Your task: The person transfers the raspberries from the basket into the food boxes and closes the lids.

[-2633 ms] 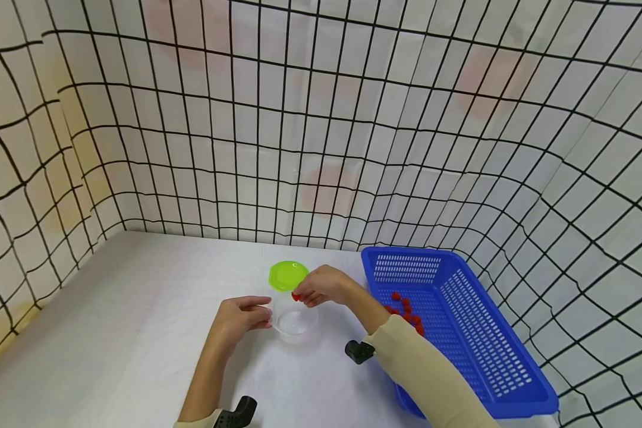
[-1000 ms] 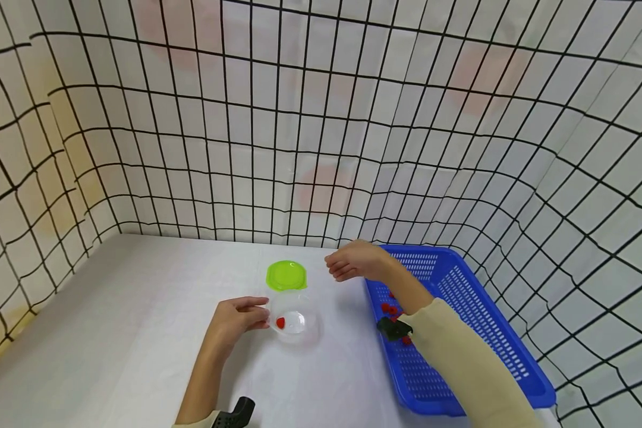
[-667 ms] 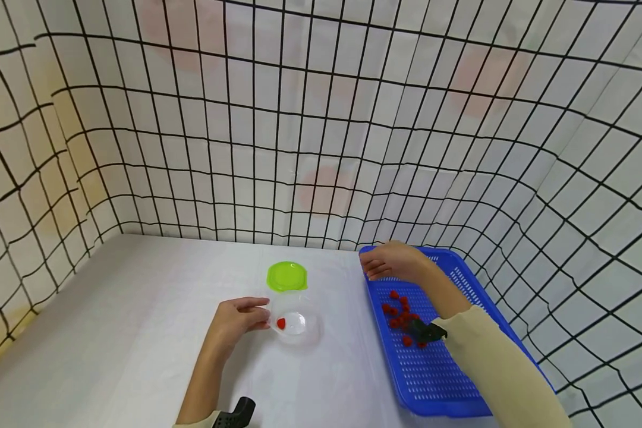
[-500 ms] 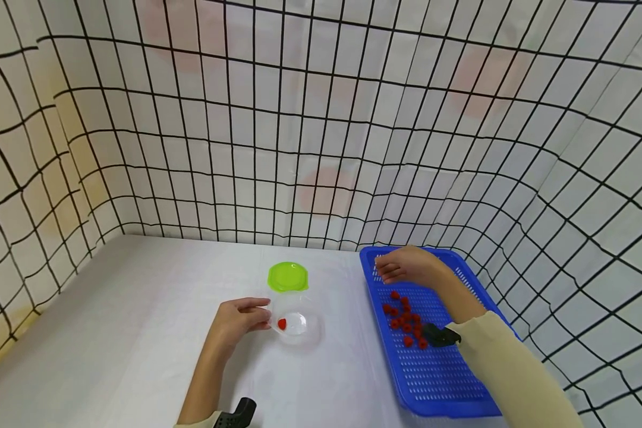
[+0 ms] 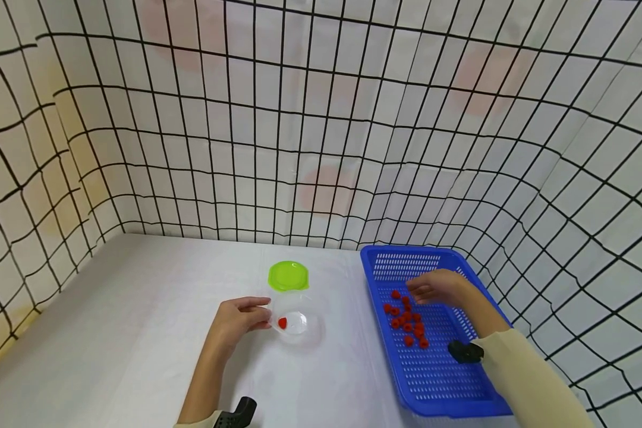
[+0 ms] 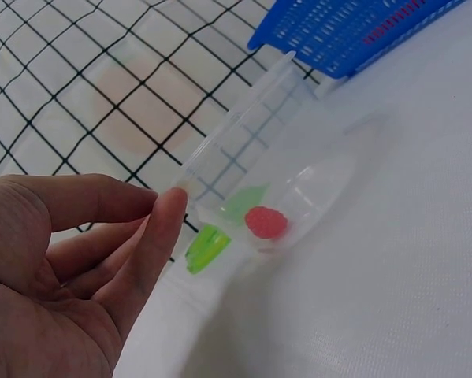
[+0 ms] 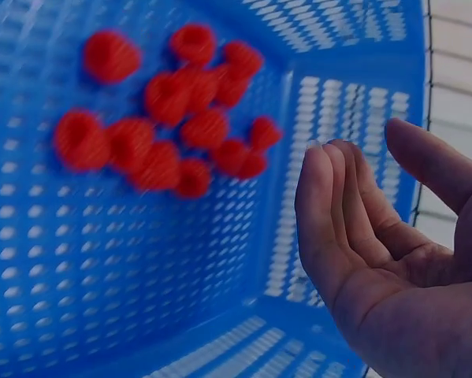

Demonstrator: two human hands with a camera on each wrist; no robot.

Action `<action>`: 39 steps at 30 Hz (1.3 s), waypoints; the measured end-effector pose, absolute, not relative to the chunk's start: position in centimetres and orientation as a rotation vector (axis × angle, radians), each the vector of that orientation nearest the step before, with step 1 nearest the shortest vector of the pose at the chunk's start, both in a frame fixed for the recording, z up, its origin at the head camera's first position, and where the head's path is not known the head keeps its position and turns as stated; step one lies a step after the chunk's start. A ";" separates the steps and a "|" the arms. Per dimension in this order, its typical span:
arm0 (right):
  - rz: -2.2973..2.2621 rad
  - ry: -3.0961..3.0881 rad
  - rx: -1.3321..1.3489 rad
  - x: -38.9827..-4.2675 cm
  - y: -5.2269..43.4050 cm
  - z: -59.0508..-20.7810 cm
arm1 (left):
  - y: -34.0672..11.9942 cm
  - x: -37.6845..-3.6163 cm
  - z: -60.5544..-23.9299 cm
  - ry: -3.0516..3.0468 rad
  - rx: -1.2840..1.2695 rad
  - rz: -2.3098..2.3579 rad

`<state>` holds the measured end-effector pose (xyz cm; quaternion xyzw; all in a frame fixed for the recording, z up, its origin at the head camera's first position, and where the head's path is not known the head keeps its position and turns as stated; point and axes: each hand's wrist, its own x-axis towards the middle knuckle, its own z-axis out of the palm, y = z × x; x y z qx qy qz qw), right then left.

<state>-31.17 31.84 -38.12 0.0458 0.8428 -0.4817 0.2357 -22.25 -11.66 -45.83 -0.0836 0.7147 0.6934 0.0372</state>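
Note:
My left hand (image 5: pixel 239 316) pinches the rim of a clear plastic bowl (image 6: pixel 236 142) between thumb and fingers. Inside the bowl lies a single raspberry (image 6: pixel 265 223), near the side closest to that hand. Over the blue basket (image 5: pixel 401 380), my right hand (image 5: pixel 438 286) hovers with thumb and fingers apart, holding nothing. Several raspberries (image 7: pixel 204 128) lie loosely bunched on the basket floor, to the left of the right hand in the head view.
A bright green lid (image 5: pixel 288 276) lies flat on the white table (image 5: pixel 139 309) just behind the bowl. The basket's raised walls surround the raspberries. Black wire mesh (image 5: pixel 321 148) over white sheeting encloses the table at the back and sides.
My right hand released a raspberry into the bowl, then travelled right over the basket and has come lower and nearer the raspberries. The left hand keeps its hold on the rim.

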 end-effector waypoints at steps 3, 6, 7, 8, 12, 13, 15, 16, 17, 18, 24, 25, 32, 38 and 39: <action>-1.309 2.300 0.133 -31.1 33.2 -39.0 | -11.7 -22.2 -45.8 2.198 -0.261 2.127; -1.285 2.278 0.152 -31.0 34.1 -39.7 | -11.6 -22.2 -45.8 2.203 -0.264 2.118; -1.279 2.273 0.166 -30.9 34.4 -39.9 | -11.6 -22.2 -45.8 2.203 -0.263 2.118; -1.283 2.265 0.194 -30.8 34.6 -40.2 | -11.6 -22.2 -45.7 2.203 -0.262 2.117; -1.283 2.248 0.251 -30.6 35.1 -41.0 | -11.6 -22.1 -45.6 2.197 -0.257 2.128; -1.288 2.248 0.270 -30.6 35.2 -41.2 | -11.6 -22.1 -45.6 2.194 -0.256 2.129; -1.288 2.243 0.280 -30.5 35.3 -41.5 | -11.6 -22.1 -45.6 2.189 -0.256 2.133; -1.288 2.243 0.289 -30.5 35.4 -41.6 | -11.6 -22.1 -45.6 2.189 -0.257 2.132; -1.288 2.241 0.295 -30.5 35.4 -41.8 | -11.6 -22.1 -45.6 2.188 -0.257 2.132; -1.288 2.238 0.305 -30.4 35.5 -41.9 | -11.6 -22.1 -45.5 2.189 -0.260 2.128; -1.267 2.227 0.302 -30.5 35.6 -42.7 | -11.6 -22.1 -45.5 2.191 -0.261 2.129; -1.263 2.228 0.301 -30.6 35.6 -42.8 | -11.6 -22.2 -45.5 2.190 -0.259 2.129; -1.178 2.251 0.257 -30.6 35.1 -42.8 | -11.7 -22.2 -45.5 2.193 -0.266 2.122; -1.133 2.289 0.256 -30.5 34.7 -43.1 | -11.6 -22.1 -45.3 2.186 -0.265 2.128; -1.129 2.292 0.255 -30.5 34.7 -43.1 | -11.6 -22.1 -45.3 2.185 -0.265 2.129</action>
